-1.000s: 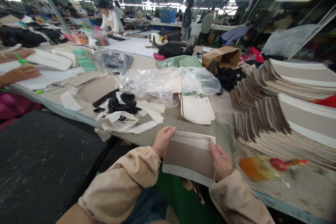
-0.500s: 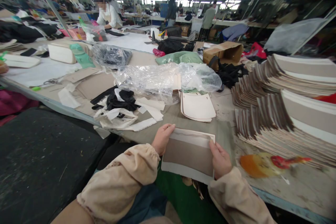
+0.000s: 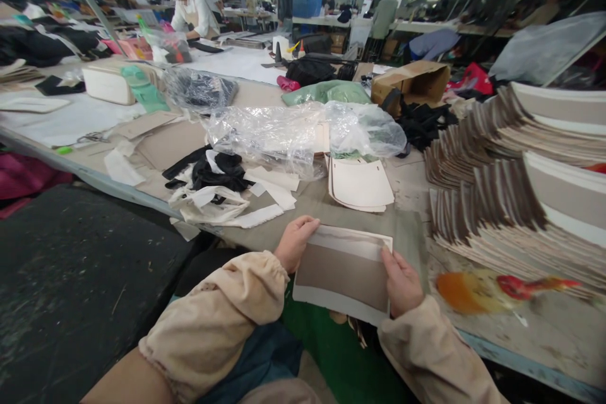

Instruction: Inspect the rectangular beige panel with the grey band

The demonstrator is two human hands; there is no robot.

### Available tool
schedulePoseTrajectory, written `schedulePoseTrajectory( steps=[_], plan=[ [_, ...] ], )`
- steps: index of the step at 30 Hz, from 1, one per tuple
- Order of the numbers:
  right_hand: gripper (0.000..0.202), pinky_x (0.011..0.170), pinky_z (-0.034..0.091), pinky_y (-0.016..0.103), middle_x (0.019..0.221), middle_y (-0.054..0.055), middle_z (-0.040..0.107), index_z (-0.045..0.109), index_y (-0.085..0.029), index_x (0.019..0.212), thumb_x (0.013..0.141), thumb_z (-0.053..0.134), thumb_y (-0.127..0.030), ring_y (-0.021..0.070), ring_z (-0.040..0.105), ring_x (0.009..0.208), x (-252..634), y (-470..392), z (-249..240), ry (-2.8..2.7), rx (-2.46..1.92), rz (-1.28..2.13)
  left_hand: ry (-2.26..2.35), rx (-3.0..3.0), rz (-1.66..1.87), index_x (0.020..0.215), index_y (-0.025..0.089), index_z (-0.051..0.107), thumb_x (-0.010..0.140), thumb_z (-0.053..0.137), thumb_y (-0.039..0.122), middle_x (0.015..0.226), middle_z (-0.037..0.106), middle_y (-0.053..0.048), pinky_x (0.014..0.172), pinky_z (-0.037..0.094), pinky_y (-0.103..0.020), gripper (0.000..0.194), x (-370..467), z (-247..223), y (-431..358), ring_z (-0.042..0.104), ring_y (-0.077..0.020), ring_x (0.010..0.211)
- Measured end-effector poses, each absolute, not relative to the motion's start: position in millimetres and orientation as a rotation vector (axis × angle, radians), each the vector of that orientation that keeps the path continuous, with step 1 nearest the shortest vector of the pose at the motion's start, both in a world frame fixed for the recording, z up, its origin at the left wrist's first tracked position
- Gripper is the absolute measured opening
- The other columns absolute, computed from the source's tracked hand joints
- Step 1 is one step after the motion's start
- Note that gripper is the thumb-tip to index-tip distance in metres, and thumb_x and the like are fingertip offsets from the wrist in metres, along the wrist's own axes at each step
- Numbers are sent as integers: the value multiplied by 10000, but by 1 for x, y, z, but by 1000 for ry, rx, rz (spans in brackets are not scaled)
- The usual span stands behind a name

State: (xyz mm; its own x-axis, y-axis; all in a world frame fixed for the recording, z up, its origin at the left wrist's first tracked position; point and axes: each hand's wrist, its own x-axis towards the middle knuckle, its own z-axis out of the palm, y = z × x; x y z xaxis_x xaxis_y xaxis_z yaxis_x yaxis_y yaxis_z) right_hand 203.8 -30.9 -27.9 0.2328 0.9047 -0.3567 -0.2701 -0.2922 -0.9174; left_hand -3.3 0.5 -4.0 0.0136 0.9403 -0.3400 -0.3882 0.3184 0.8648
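Between my hands is a flat rectangular panel [image 3: 348, 271], taupe across the middle with pale strips along its long edges. My left hand [image 3: 297, 243] pinches its upper left corner, thumb on top. At the upper right edge, my right hand [image 3: 402, 281] grips it the same way; the fingers beneath are hidden. The panel is tilted over my lap at the table's front edge. Just beyond it lies a small stack of cream pieces [image 3: 362, 183] with rounded corners. Right of my right hand rests a glue bottle-like container [image 3: 466, 291], orange-yellow with a red top.
Fanned stacks of similar panels [image 3: 502, 214] fill the table's right side. Black and white scraps [image 3: 213, 177] lie left of centre, and clear plastic wrap [image 3: 269, 132] behind them. A cardboard box [image 3: 409, 85] stands farther back. Across the table, a person in white [image 3: 196, 12] leans over it.
The view has tipped slightly downward, so the background sits higher. Both hands keep their hold on the panel, which has barely moved.
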Motion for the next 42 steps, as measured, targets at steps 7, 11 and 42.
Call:
schedulePoseTrajectory(
  steps=[7, 11, 42],
  plan=[
    [461, 470, 498, 237, 687, 42, 687, 677, -160, 906, 644, 735, -535, 190, 631, 578, 204, -33, -27, -683, -1425, 1273, 1074, 701, 1102, 783, 178, 552, 663, 691, 350, 584, 527, 46, 476, 315, -187, 252, -6, -5, -1, 479, -91, 505],
    [423, 513, 500, 239, 726, 33, 685, 681, -169, 929, 692, 713, -518, 176, 623, 610, 208, -34, -34, -814, -1417, 1248, 1150, 722, 1070, 774, 178, 554, 663, 684, 356, 560, 506, 51, 452, 297, -182, 247, -6, -8, 0, 457, -81, 481],
    [445, 653, 485, 293, 851, 51, 691, 671, -170, 998, 771, 610, -547, 215, 609, 772, 211, -34, -34, -1202, -1541, 1068, 1252, 790, 1013, 715, 176, 569, 663, 578, 274, 555, 492, 34, 462, 284, -221, 111, -6, -8, 1, 436, -109, 490]
  ],
)
